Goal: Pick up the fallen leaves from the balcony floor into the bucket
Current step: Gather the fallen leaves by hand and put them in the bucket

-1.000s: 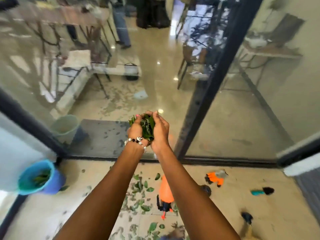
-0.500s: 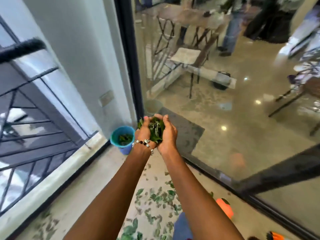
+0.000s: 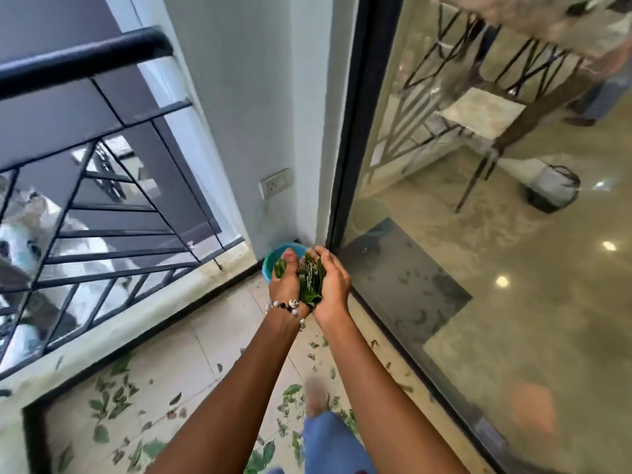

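Above the small round blue plastic bucket (image 3: 273, 263), a clump of loose green fallen leaves (image 3: 310, 282) is cupped between left hand (image 3: 286, 291) and right hand (image 3: 331, 285), pressed together. Light, limp, easily spilled; support from beneath is judged advisable.

Both arms reach straight out ahead, forearms side by side and angling in toward each other at the wrists. The left hand (image 3: 286, 288) and right hand (image 3: 331, 285) are cupped together, heels nearly touching, fingers curled upward round a bunch of leaves (image 3: 309, 281) pressed between the palms. A beaded bracelet (image 3: 288, 306) circles the left wrist.
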`<state>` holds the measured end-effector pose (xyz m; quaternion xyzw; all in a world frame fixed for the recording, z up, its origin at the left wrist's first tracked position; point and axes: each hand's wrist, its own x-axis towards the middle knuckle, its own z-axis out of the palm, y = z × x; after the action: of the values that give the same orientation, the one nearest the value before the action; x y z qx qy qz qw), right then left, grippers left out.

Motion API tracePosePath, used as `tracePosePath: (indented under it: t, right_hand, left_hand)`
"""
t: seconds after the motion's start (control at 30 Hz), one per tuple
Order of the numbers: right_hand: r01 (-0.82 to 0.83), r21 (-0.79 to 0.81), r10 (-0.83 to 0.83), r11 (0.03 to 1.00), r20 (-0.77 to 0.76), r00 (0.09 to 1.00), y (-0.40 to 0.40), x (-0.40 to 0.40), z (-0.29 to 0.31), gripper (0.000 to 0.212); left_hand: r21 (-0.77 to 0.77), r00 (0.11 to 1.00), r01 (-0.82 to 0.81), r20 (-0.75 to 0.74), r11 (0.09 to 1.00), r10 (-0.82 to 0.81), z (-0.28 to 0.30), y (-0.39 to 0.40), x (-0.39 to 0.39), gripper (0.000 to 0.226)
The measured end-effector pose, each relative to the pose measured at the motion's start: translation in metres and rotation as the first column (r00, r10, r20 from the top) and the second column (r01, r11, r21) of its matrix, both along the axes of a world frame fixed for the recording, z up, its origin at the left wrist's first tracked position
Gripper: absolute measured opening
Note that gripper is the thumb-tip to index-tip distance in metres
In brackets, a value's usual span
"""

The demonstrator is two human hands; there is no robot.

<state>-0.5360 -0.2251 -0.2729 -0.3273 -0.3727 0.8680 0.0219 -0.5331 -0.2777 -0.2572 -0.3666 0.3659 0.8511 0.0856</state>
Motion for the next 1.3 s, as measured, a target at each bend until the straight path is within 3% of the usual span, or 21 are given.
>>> tracePosePath:
  t: [0.13, 0.23, 0.4, 0.5, 0.6, 0.7, 0.83, 0.93, 1.03, 1.13, 1.2, 1.3]
  right_hand:
    - [-0.090, 0.000, 0.090, 0.996, 0.039, 0.995, -0.003, -0.056, -0.018, 0.016]
    - [-0.117, -0.013, 0.117, 0.993, 0.059, 0.991, -0.007, -0.089, -0.036, 0.019]
    - [-0.124, -0.044, 0.129, 0.991, 0.134, 0.983, -0.021, -0.141, -0.098, 0.025]
    - [-0.099, -0.076, 0.111, 0.992, 0.175, 0.978, -0.030, -0.177, -0.156, 0.026]
    - [-0.055, -0.138, 0.085, 0.989, 0.227, 0.970, -0.038, -0.213, -0.221, 0.034]
    - [0.008, -0.181, 0.050, 0.983, 0.313, 0.948, -0.044, -0.248, -0.298, 0.049]
    - [0.060, -0.172, 0.025, 0.983, 0.453, 0.891, -0.056, -0.283, -0.398, 0.032]
    - [0.128, -0.126, -0.036, 0.984, 0.560, 0.828, -0.057, -0.298, -0.450, 0.029]
    - [0.192, -0.120, -0.072, 0.974, 0.638, 0.766, -0.053, -0.304, -0.482, 0.036]
    - [0.232, -0.091, -0.106, 0.968, 0.690, 0.716, -0.049, -0.305, -0.482, 0.027]
    - [0.215, -0.054, -0.117, 0.975, 0.696, 0.708, -0.046, -0.306, -0.471, 0.032]
    - [0.165, -0.012, -0.110, 0.986, 0.701, 0.704, -0.039, -0.303, -0.443, 0.030]
  left_hand:
    - [0.041, 0.996, -0.081, 0.026, 0.996, 0.080, -0.020, -0.008, -0.052, 0.063]
    - [0.172, 0.993, -0.112, 0.041, 0.979, 0.106, -0.037, -0.014, -0.084, 0.083]
    - [0.292, 0.980, -0.181, 0.133, 0.939, 0.147, -0.071, -0.025, -0.142, 0.048]
    - [0.270, 0.978, -0.174, 0.161, 0.947, 0.134, -0.135, -0.035, -0.181, 0.037]
    - [0.225, 0.982, -0.073, 0.186, 0.972, 0.031, -0.204, -0.045, -0.220, 0.035]
    - [0.161, 0.976, 0.063, 0.197, 0.985, -0.095, -0.290, -0.057, -0.255, 0.053]
    - [0.048, 0.916, 0.235, 0.322, 0.971, -0.238, -0.392, -0.071, -0.297, 0.049]
    - [0.052, 0.850, 0.311, 0.431, 0.949, -0.303, -0.439, -0.075, -0.316, 0.069]
    - [0.037, 0.746, 0.423, 0.553, 0.905, -0.371, -0.462, -0.078, -0.330, 0.081]
    - [-0.003, 0.722, 0.474, 0.574, 0.880, -0.387, -0.451, -0.073, -0.335, 0.071]
    - [-0.010, 0.708, 0.503, 0.578, 0.864, -0.405, -0.435, -0.071, -0.337, 0.066]
    - [-0.121, 0.664, 0.634, 0.591, 0.764, -0.457, -0.428, -0.080, -0.332, 0.043]
